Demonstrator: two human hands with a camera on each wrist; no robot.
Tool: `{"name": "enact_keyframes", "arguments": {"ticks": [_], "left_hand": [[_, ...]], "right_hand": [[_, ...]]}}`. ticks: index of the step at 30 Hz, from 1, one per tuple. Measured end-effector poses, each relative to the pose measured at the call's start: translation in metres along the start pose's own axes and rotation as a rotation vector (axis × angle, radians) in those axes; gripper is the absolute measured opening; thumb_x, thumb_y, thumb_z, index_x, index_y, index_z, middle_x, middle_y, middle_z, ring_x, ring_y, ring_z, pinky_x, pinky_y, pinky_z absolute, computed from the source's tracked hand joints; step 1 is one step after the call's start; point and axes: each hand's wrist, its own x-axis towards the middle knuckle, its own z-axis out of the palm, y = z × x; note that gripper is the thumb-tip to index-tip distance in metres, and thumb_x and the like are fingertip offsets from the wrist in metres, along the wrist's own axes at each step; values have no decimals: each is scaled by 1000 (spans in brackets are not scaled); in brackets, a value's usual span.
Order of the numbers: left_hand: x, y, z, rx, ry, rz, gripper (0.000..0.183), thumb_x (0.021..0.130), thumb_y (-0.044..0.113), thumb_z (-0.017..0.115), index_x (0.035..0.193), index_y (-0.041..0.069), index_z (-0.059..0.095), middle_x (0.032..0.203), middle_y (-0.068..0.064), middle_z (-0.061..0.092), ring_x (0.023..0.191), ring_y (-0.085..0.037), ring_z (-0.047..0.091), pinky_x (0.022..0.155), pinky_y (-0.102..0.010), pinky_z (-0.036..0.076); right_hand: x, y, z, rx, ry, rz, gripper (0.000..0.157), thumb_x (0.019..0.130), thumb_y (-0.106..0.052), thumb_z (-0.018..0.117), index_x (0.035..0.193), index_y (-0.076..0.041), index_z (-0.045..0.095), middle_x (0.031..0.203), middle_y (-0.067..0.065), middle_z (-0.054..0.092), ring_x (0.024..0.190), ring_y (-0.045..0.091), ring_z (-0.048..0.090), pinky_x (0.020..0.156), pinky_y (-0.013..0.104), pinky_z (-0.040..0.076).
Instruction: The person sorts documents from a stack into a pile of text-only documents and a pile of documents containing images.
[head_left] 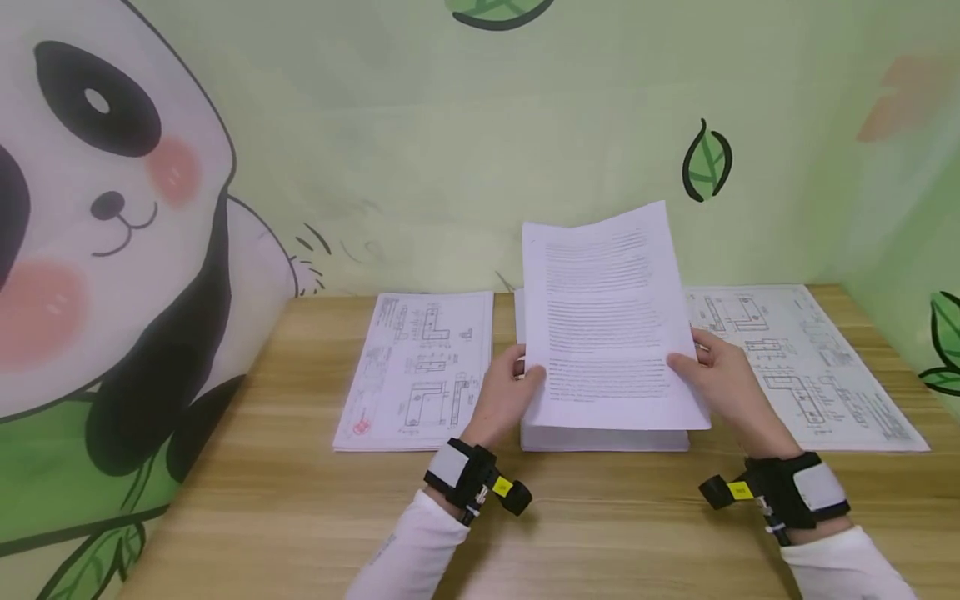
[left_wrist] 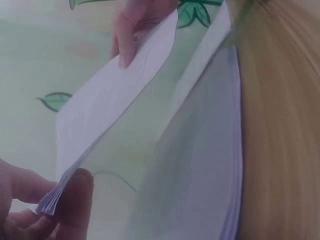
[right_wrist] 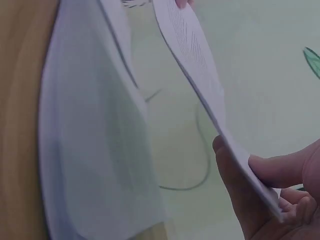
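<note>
Both hands hold up a thin sheaf of printed paper sheets, raised and tilted, with lines of text facing me. My left hand pinches its left edge, thumb on the front. On the opposite edge my right hand pinches likewise, its thumb over the text side. Several layered sheet edges show between the left thumb and fingers in the left wrist view. Below the sheaf, apart from it, a thick paper stack lies on the table, mostly hidden in the head view; the right wrist view shows its pale top sheet.
On the wooden table, a pile of technical drawings with a red stamp lies at left. Another pile of drawings lies at right, partly behind the right hand. A wall with panda and leaf pictures stands right behind the table.
</note>
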Motion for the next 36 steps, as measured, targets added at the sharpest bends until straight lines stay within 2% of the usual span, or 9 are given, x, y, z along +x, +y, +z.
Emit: {"name": "enact_keyframes", "arguments": {"ticks": [4,10,12,15,21,27,30,34,36], "left_hand": [[0,-12,-6,49,-14,-48,35,89,16,56,122,5,57,101,-13,68,85,-18,63,71,-31,52],[4,-29,-9,217,-21,-109,37,87,13,57,122,1,58,104,-13,66,89,-20,59,79,-35,51],[4,-33,-9,283,-19,-101,35,86,13,57,119,1,60,100,-12,66,85,-19,58,75,-32,50],[4,-37,-10,322,-21,-91,33,85,14,59,115,2,63,93,-10,67,76,-16,58,65,-27,48],[3,-41,-12,281,-38,-135,39,84,17,61,121,3,60,86,-9,69,56,-13,61,46,-22,48],[3,-44,-14,330,-32,-142,45,83,19,63,126,4,58,77,-7,67,45,-12,58,40,-19,43],[4,-42,-14,361,-34,-144,43,83,18,63,123,6,61,72,-5,64,43,-10,55,38,-18,42],[5,-39,-12,447,-47,-147,35,84,23,61,117,9,65,63,-3,60,40,-11,51,37,-20,40],[6,-37,-10,506,-50,-135,28,86,26,60,105,8,69,59,-2,56,41,-11,48,38,-21,37]], "right_hand": [[6,9,13,-109,-12,-2,60,96,-27,47,145,2,27,125,30,57,93,31,66,62,23,54],[12,22,25,-234,-51,-21,52,94,-17,51,137,8,38,117,31,61,84,26,66,63,28,52],[14,26,29,-274,-62,-30,52,93,-16,53,136,9,39,115,31,62,81,25,66,62,30,53],[17,29,31,-339,-55,-41,55,91,-16,56,137,8,38,115,33,61,82,26,66,63,34,53],[21,32,30,-404,-25,-37,63,87,-18,61,140,5,36,106,32,63,79,28,62,61,31,47],[22,34,28,-417,-25,-15,63,85,-16,62,140,2,38,108,29,60,77,28,59,55,27,43],[21,33,28,-439,-21,-19,62,85,-16,62,139,4,38,114,31,59,83,31,59,62,34,46],[19,32,27,-470,-33,-20,60,85,-18,62,136,5,41,125,32,54,100,40,57,76,49,48],[18,31,26,-488,-48,-26,59,86,-21,61,136,6,43,127,33,53,105,43,56,80,53,47]]}}
